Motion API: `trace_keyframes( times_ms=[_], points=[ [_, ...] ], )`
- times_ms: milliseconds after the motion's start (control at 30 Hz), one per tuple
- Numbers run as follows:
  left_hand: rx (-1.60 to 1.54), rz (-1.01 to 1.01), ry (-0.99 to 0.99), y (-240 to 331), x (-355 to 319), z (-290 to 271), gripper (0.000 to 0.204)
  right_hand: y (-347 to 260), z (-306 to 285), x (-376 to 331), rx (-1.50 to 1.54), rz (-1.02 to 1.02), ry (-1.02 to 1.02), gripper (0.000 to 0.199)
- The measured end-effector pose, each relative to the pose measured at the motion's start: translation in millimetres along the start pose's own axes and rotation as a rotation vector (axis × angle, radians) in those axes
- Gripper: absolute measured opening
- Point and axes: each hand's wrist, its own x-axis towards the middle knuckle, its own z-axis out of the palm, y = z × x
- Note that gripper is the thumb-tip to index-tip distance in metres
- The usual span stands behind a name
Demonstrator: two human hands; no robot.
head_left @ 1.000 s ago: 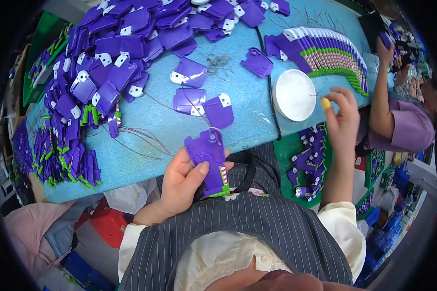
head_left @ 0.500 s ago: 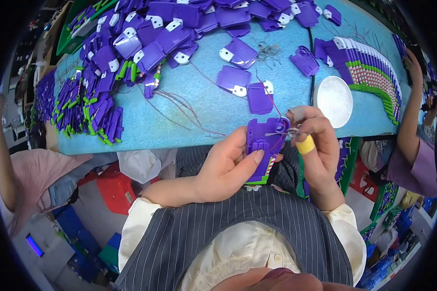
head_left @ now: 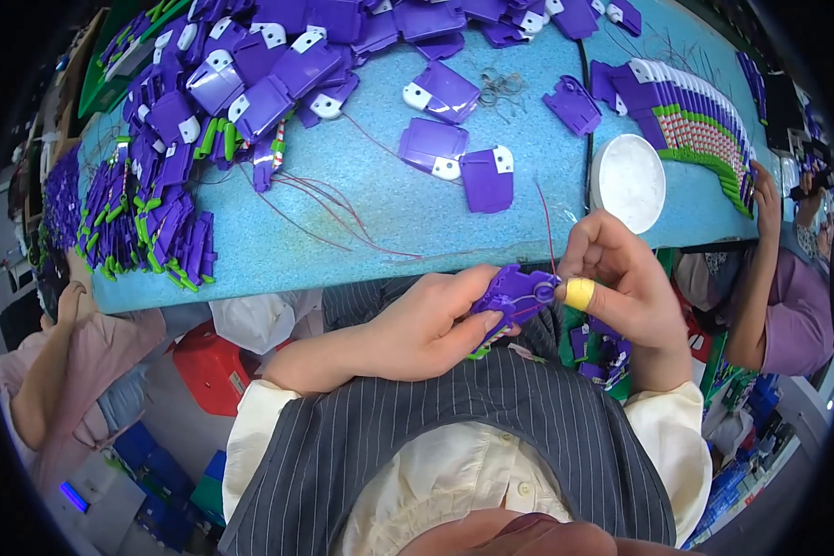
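Note:
My left hand (head_left: 422, 324) is closed around a purple plastic housing half (head_left: 507, 289) with green and striped edging, now tilted above my lap. At the housing's right end, a thin metal wire spring (head_left: 544, 291) with a round loop lies against the plastic. My right hand (head_left: 625, 287), with yellow tape on the thumb, pinches at this end of the spring; its fingertips partly hide the contact. A red wire (head_left: 545, 218) rises from the housing beside my right fingers.
Purple parts with white corners (head_left: 287, 102) heap across the blue table (head_left: 315, 269). Several loose springs (head_left: 502, 86) lie farther back. A round white dish (head_left: 628, 183) and a fanned row of assembled housings (head_left: 690, 116) sit at right. Other people's arms (head_left: 764, 250) flank the table.
The housing has tipped and dropped slightly toward me. The spring, earlier held just off the housing's right side, now lies against it, and my right hand has moved lower.

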Motion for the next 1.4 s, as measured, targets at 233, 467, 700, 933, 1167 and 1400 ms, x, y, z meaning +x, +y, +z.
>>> trace_keyframes(
  times_ms=[233,467,700,933,1167,1400],
  points=[
    [0.165,-0.002,-0.254,13,4,-3,0.014,6,-19,10,0.224,0.266,-0.411,0.021],
    [-0.556,-0.152,-0.299,2,1,-11,0.033,37,-5,23,0.631,0.095,-0.430,0.032],
    [-0.643,0.063,0.188,-4,-7,-5,0.039,38,28,23,-0.742,-0.866,0.261,0.049],
    [-0.486,0.155,0.297,-11,-13,-5,0.041,38,46,40,-1.180,-0.947,0.294,0.046],
    [-0.482,0.100,0.324,-16,-22,-4,0.039,42,30,39,-1.152,-0.962,0.155,0.038],
    [-0.641,-0.075,0.304,-15,-33,-3,0.039,26,14,76,-1.164,-0.474,0.355,0.050]
  ],
)
